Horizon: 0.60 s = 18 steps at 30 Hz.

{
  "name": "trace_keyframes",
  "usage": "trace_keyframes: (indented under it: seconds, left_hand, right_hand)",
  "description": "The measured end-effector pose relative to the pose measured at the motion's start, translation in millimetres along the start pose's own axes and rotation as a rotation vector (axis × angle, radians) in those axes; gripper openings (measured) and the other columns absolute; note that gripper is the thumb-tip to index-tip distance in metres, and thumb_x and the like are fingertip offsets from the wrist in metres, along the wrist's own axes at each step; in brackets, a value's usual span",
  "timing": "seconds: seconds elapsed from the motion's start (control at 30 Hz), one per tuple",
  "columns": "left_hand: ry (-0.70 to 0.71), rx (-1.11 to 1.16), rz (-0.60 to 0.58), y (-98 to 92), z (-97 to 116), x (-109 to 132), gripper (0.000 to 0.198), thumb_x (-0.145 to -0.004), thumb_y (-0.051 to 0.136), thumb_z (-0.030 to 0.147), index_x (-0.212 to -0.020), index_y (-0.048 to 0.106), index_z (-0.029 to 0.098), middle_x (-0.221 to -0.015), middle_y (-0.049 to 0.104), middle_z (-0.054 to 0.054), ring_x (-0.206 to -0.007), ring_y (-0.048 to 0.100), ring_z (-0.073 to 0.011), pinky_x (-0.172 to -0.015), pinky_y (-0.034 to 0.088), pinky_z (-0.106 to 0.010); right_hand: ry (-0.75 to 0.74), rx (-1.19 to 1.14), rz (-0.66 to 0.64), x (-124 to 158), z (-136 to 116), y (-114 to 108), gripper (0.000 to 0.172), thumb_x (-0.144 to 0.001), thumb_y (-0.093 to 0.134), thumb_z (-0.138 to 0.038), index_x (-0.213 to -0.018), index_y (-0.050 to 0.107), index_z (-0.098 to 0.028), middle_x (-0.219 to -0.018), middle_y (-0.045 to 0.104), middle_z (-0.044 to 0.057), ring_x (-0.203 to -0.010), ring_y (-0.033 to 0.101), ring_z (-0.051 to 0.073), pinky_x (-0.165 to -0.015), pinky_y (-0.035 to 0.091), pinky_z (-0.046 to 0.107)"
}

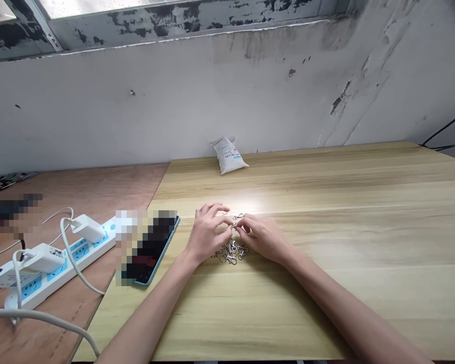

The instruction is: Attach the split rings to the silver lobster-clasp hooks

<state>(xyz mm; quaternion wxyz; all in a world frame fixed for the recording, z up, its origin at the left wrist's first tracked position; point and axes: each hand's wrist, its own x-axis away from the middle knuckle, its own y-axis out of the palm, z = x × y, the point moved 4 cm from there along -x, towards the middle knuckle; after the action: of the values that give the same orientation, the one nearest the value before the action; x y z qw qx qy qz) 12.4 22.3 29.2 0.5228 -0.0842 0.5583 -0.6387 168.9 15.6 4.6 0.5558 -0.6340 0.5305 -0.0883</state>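
- A person sits or stands at a wooden table point(345, 212), both bare arms stretched forward over the pale, striped top, as seen from where I stand.
- The left hand point(208, 233) pinches a small metal piece point(234, 227) between thumb and index finger, its other fingers raised and curved.
- The right hand point(264, 236) meets it from the other side, thumb and forefinger closed on the same piece, which sits between the two sets of fingertips; its exact shape is too small to make out.
- Just below the fingers, a pile of metal clasps point(231, 251) lies loosely heaped on the tabletop, silvery and overlapping.
- A single clasp point(238, 216) rests just beyond the pinched piece, near the right hand's knuckles.
- To the left of the left hand, a phone point(157, 250) with a blue edge lies flat, partly blurred out.
- Farther left, on a reddish-brown surface point(136, 184), a white power strip point(70, 268) carries plugged-in chargers and pale cables.
- Toward the back, a white packet point(231, 156) with a printed label stands near a stained, chipped wall point(174, 111).
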Motion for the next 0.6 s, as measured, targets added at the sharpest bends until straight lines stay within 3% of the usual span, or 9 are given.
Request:
trace_keyframes:
  seconds: [0.27,0.6]
  left_hand:
    - [-0.019,0.024,0.031,-4.2,2.4,-0.9,0.009,-0.083,0.062,0.018,-0.078,0.067,0.024,-0.114,0.066,0.0,-0.115,0.051,-0.0225,-0.097,0.035,-0.041]
    - [-0.021,0.001,-0.029,0.1,-2.1,-0.2,0.01,-0.083,0.061,0.018,-0.075,0.065,0.023,-0.119,0.064,0.0,-0.117,0.05,-0.0233,-0.099,0.034,-0.043]
  right_hand:
    - [0.07,0.015,0.001,-0.6,4.7,0.4,0.006,-0.08,0.056,-0.016,-0.082,0.061,-0.019,-0.072,0.063,-0.002,-0.053,0.046,0.009,-0.053,0.027,0.022]
    - [-0.011,-0.085,0.143,-0.5,-0.3,-13.5,0.016,-0.091,0.046,-0.014,-0.087,0.061,-0.018,-0.077,0.06,0.0,-0.055,0.044,0.008,-0.054,0.031,0.022]
